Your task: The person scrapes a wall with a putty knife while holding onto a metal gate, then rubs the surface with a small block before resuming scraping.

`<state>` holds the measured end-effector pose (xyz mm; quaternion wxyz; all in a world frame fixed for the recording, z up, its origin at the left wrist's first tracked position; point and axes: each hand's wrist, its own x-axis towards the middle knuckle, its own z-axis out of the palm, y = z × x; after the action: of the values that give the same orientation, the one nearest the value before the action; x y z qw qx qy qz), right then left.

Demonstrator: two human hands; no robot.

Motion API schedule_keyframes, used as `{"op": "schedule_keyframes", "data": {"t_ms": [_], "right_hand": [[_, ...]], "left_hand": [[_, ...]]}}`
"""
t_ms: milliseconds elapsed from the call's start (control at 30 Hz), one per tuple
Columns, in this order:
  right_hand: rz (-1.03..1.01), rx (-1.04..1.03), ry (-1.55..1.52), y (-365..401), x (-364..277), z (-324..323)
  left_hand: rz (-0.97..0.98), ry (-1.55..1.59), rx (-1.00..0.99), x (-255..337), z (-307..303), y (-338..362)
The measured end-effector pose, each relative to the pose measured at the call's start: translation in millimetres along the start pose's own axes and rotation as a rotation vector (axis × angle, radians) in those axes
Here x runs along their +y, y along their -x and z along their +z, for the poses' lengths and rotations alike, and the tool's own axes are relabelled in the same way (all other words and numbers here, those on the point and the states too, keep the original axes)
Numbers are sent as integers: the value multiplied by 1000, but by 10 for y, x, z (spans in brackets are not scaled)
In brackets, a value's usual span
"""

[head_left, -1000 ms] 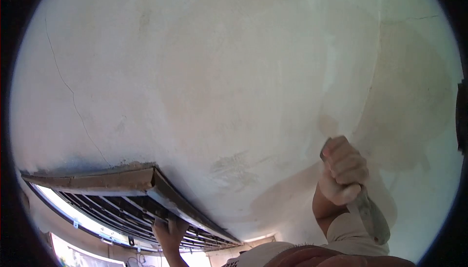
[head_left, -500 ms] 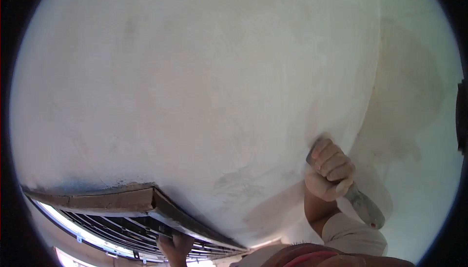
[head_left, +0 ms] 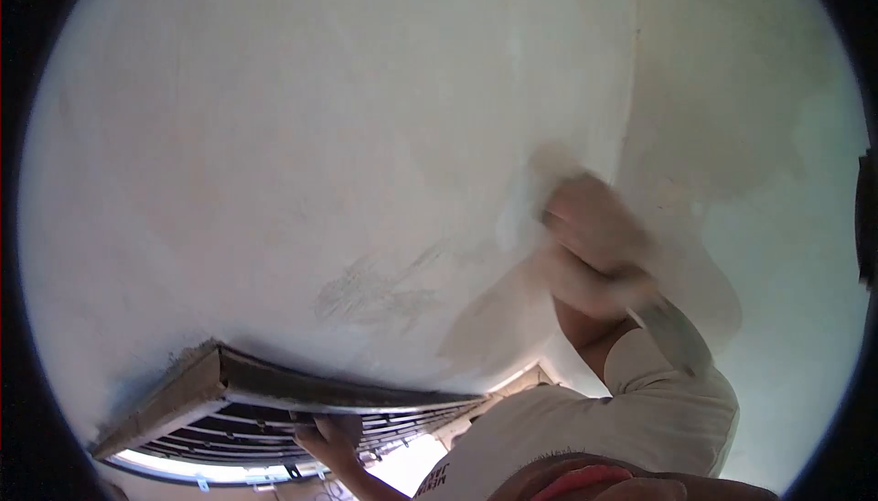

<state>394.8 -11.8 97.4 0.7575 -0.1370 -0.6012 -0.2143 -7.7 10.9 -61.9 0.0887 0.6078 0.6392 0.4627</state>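
A scraper-like hand tool (head_left: 679, 338) is gripped in the right hand (head_left: 599, 249), right of centre in the frame, its fingers curled round in a fist that is smeared by blur. The tool's long axis is slanted from upper left to lower right, with the handle end jutting out below the fist and the far end directed at the plastered wall (head_left: 366, 135); whether the wall is touched by that end cannot be told. The tool is reached only by the right hand; the left hand (head_left: 337, 441) is kept well apart at the lower left, where its fingers are hooked over the bars of a window grille (head_left: 210, 437). The grille is bordered above by a worn, dark-edged window frame (head_left: 174, 400). The wall is spread over most of the frame, pale and uneven, marked by grey scuffs (head_left: 375, 292) left of the right hand and by a tan stain (head_left: 722, 117) at the upper right. A shadow (head_left: 489, 313) is cast beside the right forearm. A light shirt (head_left: 668, 409) is seen at the bottom, and bright daylight (head_left: 416, 464) is let in beneath the grille.
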Motion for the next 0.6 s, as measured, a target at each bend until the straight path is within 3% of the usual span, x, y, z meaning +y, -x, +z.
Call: {"op": "schedule_keyframes", "data": {"t_ms": [33, 67, 133, 200, 233, 267, 333, 367, 500, 600], "right_hand": [[-133, 73, -211, -17, 260, 68], [-130, 99, -266, -61, 252, 58], [-126, 139, -381, -72, 136, 105], [-171, 107, -241, -82, 8, 98], [-149, 88, -113, 109, 95, 69], [-139, 115, -154, 101, 153, 107], [-137, 155, -224, 15, 186, 158], [-142, 162, -258, 18, 190, 160], [-172, 137, -262, 34, 224, 179], [-164, 101, -245, 56, 198, 203]], "left_hand": [[124, -18, 119, 5, 47, -16], [114, -32, 74, 118, -8, -14], [-27, 127, 29, -191, 19, -4], [170, 121, 76, -133, -24, -79], [731, -384, 227, -477, 111, -154], [4, 233, 222, -701, 350, 21], [-344, 755, -75, -230, 179, -4], [-528, 1113, -172, -1013, 325, -154], [-125, 542, -233, -957, 198, -97], [-156, 322, -150, 42, -30, -6]]}}
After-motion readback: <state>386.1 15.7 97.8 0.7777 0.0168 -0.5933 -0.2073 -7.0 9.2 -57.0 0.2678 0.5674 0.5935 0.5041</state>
